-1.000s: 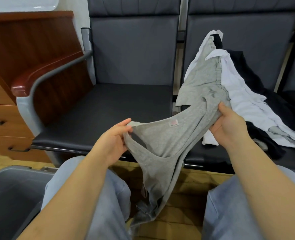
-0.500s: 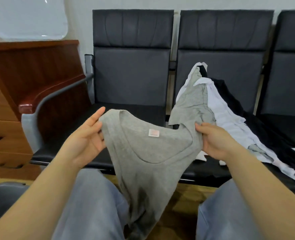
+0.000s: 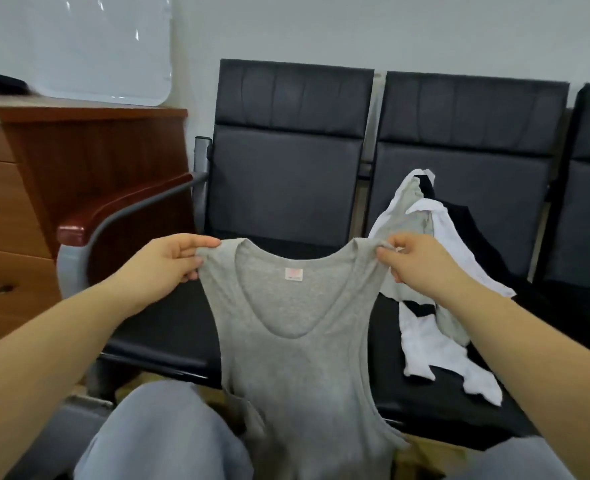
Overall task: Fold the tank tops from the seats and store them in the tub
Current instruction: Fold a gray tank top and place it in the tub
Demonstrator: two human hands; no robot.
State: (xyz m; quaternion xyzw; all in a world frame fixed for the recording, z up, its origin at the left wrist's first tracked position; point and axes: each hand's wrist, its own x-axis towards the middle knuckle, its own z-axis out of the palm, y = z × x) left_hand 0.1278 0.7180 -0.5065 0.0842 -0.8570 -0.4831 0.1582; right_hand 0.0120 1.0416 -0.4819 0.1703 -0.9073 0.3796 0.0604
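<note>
Grey ribbed knit, thin and limp: the grey tank top (image 3: 297,344) looks light and soft, with no stiffness to keep its shape, so it should droop wherever it is not held. It hangs in the air between the two hands, in front of the seats (image 3: 286,202), its hem falling toward the person's lap. The left hand (image 3: 169,268) pinches the left shoulder strap between thumb and curled fingers (image 3: 196,244); the right hand (image 3: 415,261) pinches the right strap the same way. The straps look like the best hold, since the body then falls flat and square for folding.

Just beyond the right-hand fingers, the pile of white, grey and black tops (image 3: 435,282) lies on the middle seat.

Half a second ago the garment was bunched and slack, the left hand open against its edge. Now both straps are gripped, raised and spread apart, neckline and label facing the camera. No tub shows in the present view.
</note>
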